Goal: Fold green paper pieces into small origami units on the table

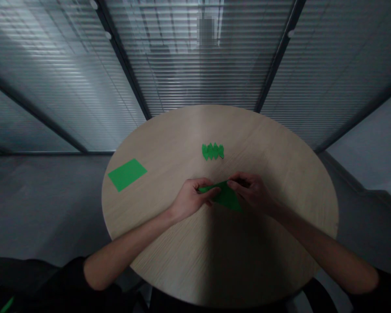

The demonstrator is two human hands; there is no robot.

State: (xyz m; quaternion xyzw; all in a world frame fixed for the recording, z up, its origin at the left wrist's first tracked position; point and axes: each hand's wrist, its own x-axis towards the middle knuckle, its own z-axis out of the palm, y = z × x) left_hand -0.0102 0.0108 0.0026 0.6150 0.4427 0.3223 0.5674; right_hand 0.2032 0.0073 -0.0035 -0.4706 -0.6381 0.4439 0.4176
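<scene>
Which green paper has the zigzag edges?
The small pleated strip mid-table. The rectangle at left lies flat; the third piece, between left hand and right hand, is a pointed fold.

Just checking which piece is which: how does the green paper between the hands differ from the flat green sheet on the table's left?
The folded green paper has a pointed, roughly triangular outline, while the flat green sheet is a plain rectangle. The folded paper is gripped by the left hand and right hand; the flat sheet lies untouched on the round wooden table. Both are bright green paper.
</scene>
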